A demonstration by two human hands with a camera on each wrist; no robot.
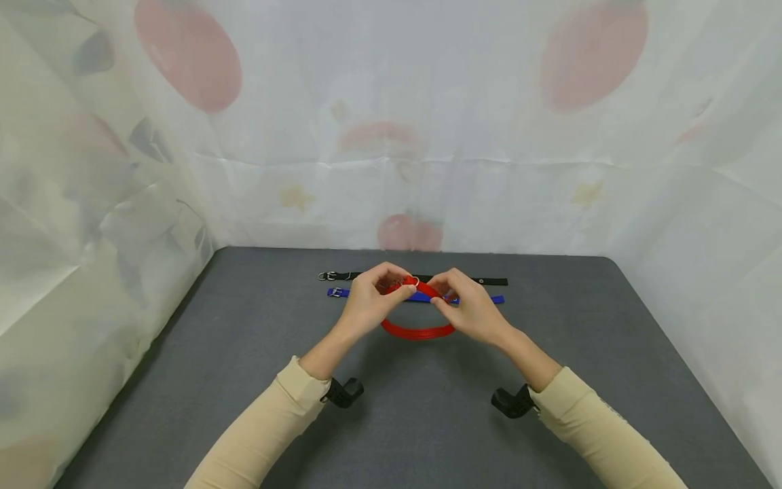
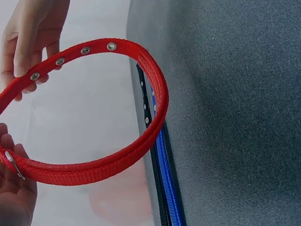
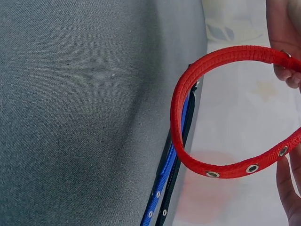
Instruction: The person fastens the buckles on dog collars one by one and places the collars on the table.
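Observation:
A red webbing collar (image 1: 418, 331) with metal eyelets is bent into a loop and held just above the grey table (image 1: 244, 353). My left hand (image 1: 397, 286) pinches the end with the metal buckle (image 2: 14, 165). My right hand (image 1: 441, 296) pinches the eyelet end (image 2: 35, 75) close beside it. The loop (image 3: 188, 155) hangs toward me between both hands. Behind the hands, a blue collar (image 1: 495, 299) and a black collar (image 1: 489, 281) lie flat, side by side across the table.
A thin white sheet with red printed shapes (image 1: 183, 54) walls the table at the back and both sides. Black camera mounts sit on my left wrist (image 1: 345, 392) and right wrist (image 1: 513, 402). Bare grey tabletop (image 1: 421, 421) lies between my forearms.

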